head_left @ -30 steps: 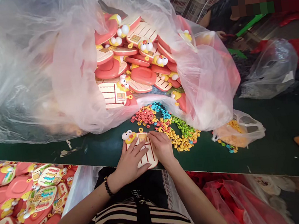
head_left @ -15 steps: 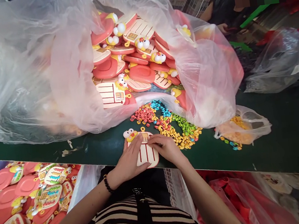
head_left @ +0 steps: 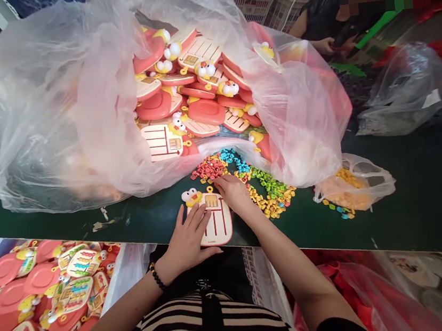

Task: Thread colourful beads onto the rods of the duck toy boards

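A cream toy board (head_left: 218, 225) with grooves, a red rim and a yellow duck-like head with bulging white eyes lies on the green table. Across its left side rests my left hand (head_left: 187, 236), fingers spread and flat, thumb by the lower edge. My right hand (head_left: 236, 196) is just beyond the board's upper right corner, fingertips drawn together at the near edge of a pile of small red beads (head_left: 209, 168). Whether a bead is between those fingertips is hidden. Blue beads (head_left: 235, 158), green beads (head_left: 269, 181) and yellow beads (head_left: 272, 205) lie alongside.
A big clear plastic bag (head_left: 59, 126) spills similar boards (head_left: 206, 112) behind the beads. Boards with coloured beads fill a box (head_left: 55, 293) at lower left. A small bag of yellow beads (head_left: 355, 189) sits to the right. Another person (head_left: 320, 24) is at upper right.
My right hand has left the board's grooves and moved up to the red beads. My left hand has slid slightly down and left, its fingers more spread.
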A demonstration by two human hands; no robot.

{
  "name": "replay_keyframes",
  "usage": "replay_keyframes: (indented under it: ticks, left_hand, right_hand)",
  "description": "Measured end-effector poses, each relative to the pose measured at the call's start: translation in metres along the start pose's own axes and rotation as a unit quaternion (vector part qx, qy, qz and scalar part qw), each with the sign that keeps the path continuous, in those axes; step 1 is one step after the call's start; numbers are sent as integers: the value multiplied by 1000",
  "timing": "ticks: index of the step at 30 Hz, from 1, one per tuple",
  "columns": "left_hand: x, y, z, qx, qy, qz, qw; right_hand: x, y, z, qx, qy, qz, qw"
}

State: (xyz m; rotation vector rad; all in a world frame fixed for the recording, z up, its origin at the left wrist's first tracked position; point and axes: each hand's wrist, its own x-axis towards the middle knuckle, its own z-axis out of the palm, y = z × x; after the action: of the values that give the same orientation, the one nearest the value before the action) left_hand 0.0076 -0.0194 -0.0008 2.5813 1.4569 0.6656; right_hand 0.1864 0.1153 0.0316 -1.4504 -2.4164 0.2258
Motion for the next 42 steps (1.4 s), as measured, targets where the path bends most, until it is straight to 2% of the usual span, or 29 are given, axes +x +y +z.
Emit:
replay_keyframes:
  ticks: [6,8,12,15,19,23,26,35,39,42]
  left_hand:
    - [1,-2,1,-30,18,-23,999]
    - [2,-3,1,-36,16,-16,999]
    - [2,-1,1,-28,19,-20,999]
    - [1,3,2,-3,44,-41,998]
    - [1,7,1,28,66,-69,995]
    - [2,8,-2,34,42,-60,997]
    - [2,8,-2,33,32,-61,997]
    - [-1,9,7,15,81,-78,993]
    - [-1,10,8,-11,112,-109,988]
    - [-2,10,8,-26,120,-105,987]
  right_hand:
    - [-39,-15,-10,120,95,-19,988]
    - [-50,-20,-2,94,116,-24,988]
    - [-58,-24,15,20,142,13,990]
    - [-59,-24,17,-23,121,16,992]
    - [-61,-29,9,-96,63,15,993]
    - [-63,-35,4,-153,-4,8,988]
    - [-65,-38,2,-170,-28,9,985]
    - [-73,-48,6,-169,-17,27,985]
    - [-89,-47,16,-142,16,22,989]
    - [-103,-54,23,-122,41,20,991]
